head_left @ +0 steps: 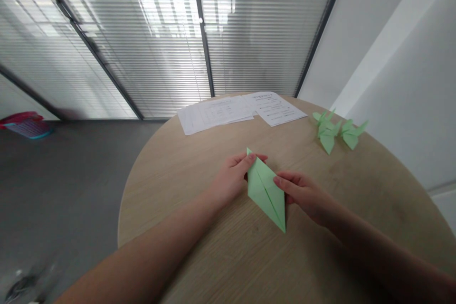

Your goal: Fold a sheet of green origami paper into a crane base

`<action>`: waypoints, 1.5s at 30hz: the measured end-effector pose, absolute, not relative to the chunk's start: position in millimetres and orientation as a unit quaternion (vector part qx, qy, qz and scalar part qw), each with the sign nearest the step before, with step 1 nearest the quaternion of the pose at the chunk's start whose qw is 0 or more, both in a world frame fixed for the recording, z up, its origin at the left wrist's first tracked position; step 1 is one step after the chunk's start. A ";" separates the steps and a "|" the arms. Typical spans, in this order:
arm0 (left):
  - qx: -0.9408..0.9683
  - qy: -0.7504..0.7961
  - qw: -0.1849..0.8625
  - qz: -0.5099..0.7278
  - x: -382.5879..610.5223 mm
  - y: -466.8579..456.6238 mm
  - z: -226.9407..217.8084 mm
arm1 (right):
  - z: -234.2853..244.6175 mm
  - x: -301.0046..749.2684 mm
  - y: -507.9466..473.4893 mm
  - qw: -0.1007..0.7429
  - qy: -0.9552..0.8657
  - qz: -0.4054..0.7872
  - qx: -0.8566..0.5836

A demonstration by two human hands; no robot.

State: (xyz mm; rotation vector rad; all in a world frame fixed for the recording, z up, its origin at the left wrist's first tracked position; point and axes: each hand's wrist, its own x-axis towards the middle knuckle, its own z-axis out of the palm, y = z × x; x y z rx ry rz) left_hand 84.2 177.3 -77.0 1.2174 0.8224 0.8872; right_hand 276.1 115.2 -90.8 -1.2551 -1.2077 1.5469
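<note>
A pale green sheet of origami paper point(261, 186), folded into a long diamond with a slit down its middle, is held above the wooden table point(160, 175). My left hand point(240, 167) pinches its upper left end, thumb on top. At its right edge my right hand point(295, 187) grips the paper between thumb and fingers. The diamond is tilted, its lower tip pointing down and a little right. Fingers beneath the paper are partly hidden. Farther off at the right lie several folded green paper cranes point(327, 133), apart from both hands.
Printed white sheets point(217, 114) lie along the table's far edge. Behind the table stands a glass partition with blinds point(171, 57), and a white wall point(402, 80) rises at the right. A red and blue basket point(28, 126) is on the floor at the far left.
</note>
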 end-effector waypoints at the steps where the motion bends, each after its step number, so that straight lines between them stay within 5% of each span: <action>1: 0.545 0.360 0.652 0.386 84.1 177.0 -76.5 | -91.6 276.0 115.3 0.397 -0.473 0.618 -0.487; 16: 0.736 0.314 0.507 0.320 89.8 159.9 -68.6 | -84.6 267.2 113.8 0.459 -0.390 0.659 -0.450; 45: 0.593 0.376 0.598 0.387 85.5 168.2 -66.7 | -79.4 278.8 115.5 0.413 -0.508 0.524 -0.545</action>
